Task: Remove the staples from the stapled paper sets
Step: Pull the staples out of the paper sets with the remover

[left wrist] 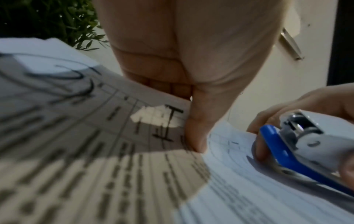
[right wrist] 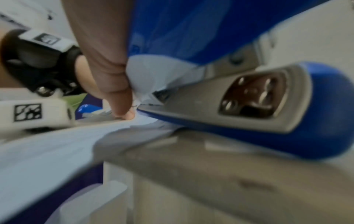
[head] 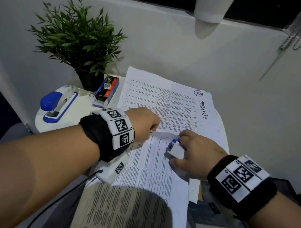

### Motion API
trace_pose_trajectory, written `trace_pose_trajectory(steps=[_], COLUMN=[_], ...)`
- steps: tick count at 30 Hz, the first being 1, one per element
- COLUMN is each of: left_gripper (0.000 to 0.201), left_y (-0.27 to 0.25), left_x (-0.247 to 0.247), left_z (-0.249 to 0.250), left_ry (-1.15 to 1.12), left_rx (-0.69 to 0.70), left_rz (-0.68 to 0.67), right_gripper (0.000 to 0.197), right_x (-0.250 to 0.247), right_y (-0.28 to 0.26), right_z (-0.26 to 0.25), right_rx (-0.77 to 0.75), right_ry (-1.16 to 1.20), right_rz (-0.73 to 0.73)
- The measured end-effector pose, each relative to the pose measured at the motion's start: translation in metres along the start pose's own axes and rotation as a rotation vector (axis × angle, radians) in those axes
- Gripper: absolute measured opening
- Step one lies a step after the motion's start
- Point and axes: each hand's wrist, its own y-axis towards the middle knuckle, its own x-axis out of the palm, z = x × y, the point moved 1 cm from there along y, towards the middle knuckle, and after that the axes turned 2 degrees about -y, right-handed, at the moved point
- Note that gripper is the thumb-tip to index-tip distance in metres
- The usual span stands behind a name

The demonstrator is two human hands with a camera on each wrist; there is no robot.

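Fingers of the left hand (head: pixel 143 124) are curled round the top sheet of a stapled paper set (head: pixel 150 169), lifted at its far edge presumably to bare the staple, while a small white-and-blue stapler (head: pixel 174 149) is gripped by the right hand (head: pixel 195 156) on the set near the table's (head: pixel 223 135) right edge. From the left wrist, the thumb (left wrist: pixel 197 133) is seen pinching the raised sheet just beside the tool. From the right wrist, the tool's metal tail is pressed at a crumpled paper corner (right wrist: pixel 145 84); no staple can be made out.
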Motion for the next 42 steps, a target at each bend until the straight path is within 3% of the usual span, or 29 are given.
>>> trace_pose_trajectory(steps=[3,10,15,21,26,27,30,32,34,42], left_gripper=[0.026,0.021,0.02,0.027,0.026,0.027,0.048,0.056,0.048,0.025], left_y=[-0.007,-0.021,-0.036,-0.05,-0.062,-0.062,-0.058,-0.056,-0.05,-0.057], left_x=[0.004,0.012,0.018,0.03,0.042,0.042,0.041,0.037,0.038,0.051], left_z=[0.002,0.0,-0.001,0.011,0.012,0.012,0.009,0.006,0.003,0.001], left_ry=[0.063,0.139,0.118,0.132,0.097,0.083,0.03,-0.042,-0.088,-0.007], left_rx=[0.046,0.072,0.04,0.035,0.025,0.044,0.175,0.155,0.098,0.268], left_rz=[-0.002,0.065,0.061,0.123,0.216,0.232,0.342,0.38,0.42,0.449], right_gripper=[0.057,0.065,0.061,0.057,0.022,0.023,0.019,0.021,0.021,0.009], right_x=[0.008,0.012,0.014,0.025,0.035,0.038,0.038,0.031,0.024,0.049], right_y=[-0.012,-0.02,-0.029,-0.039,-0.049,-0.05,-0.049,-0.046,-0.042,-0.053], right_z=[-0.007,-0.011,-0.017,-0.022,-0.028,-0.029,-0.028,-0.028,-0.028,-0.031], right_rx=[-0.063,-0.072,-0.054,-0.15,-0.228,-0.228,-0.234,-0.222,-0.188,-0.252], right_ry=[-0.103,-0.138,-0.166,-0.25,-0.292,-0.298,-0.303,-0.312,-0.303,-0.32], right_rz=[0.005,-0.014,0.005,0.204,0.312,0.326,0.368,0.409,0.431,0.389])
